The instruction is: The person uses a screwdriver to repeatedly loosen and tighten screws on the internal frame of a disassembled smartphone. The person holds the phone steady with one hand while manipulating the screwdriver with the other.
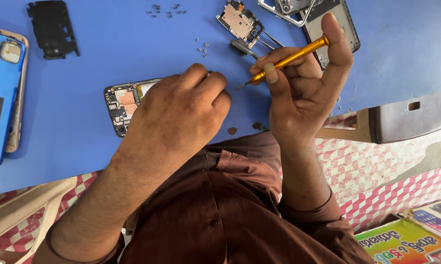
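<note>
My left hand (181, 110) lies nearest me, palm down over the opened phone (125, 102) on the blue desk (74, 146), close to the desk's near edge. Its fingers are curled and pressed onto the phone's right part, pinning it flat rather than lifting it; only the phone's left end shows, with its circuit board and camera cutouts bare. The phone's long axis runs left to right, roughly along the near edge.

My right hand (303, 93) is raised just to the right of the left one, its grip closed around a gold screwdriver (289, 59), thumb and forefinger pinching the shaft and another finger resting behind the butt end. The driver slants from upper right down to lower left, so its fine tip points towards my left knuckles and the covered phone beyond them. The tip is near the phone but not touching it. So the phone lies to the left of, and a little below, the driver's tip, and the right hand is the one set to work on it.

Farther off, small loose screws (203, 47) lie scattered on the desk beyond my left hand, more towards the far edge. A black plastic cover (53, 28) sits near the far left corner, a blue phone back shell (0, 93) lies at the left edge, and a circuit board (240, 22) with tweezers (252, 49) lies near another phone frame (345, 29) at the far edge. I see no trays or containers; everything rests bare on the desk.
</note>
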Demonstrator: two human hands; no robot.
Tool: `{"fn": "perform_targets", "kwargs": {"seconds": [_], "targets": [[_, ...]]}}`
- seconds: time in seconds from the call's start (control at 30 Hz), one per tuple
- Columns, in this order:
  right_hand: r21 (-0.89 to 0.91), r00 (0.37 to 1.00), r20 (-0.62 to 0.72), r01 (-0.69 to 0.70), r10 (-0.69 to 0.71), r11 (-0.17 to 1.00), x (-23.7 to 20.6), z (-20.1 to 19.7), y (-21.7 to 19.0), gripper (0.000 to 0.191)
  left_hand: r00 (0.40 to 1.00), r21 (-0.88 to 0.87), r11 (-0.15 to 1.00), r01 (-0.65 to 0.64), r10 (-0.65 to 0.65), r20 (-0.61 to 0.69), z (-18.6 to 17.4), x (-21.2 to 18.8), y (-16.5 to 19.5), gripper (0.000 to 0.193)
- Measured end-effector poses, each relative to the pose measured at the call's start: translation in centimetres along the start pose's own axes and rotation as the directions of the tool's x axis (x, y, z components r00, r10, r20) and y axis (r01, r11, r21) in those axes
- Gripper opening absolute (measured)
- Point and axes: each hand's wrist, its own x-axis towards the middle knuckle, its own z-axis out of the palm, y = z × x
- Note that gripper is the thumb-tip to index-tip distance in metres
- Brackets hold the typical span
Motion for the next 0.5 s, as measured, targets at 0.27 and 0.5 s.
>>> {"fn": "perform_targets", "kwargs": {"seconds": [0.27, 0.5], "targets": [[0.03, 0.999, -0.031, -0.036, 0.037, 0.999, 0.06, 0.1, -0.17, 0.078, 0.999, 0.015, 1.0, -0.017, 0.018, -0.043, 0.24, -0.21, -0.08, 0.008], [0.057, 0.997, -0.068, -0.038, 0.042, 0.998, 0.0, 0.28, -0.21, 0.08, 1.0, 0.036, 0.999, -0.027, 0.027, -0.001, 0.6, 0.24, -0.52, 0.01]]}}
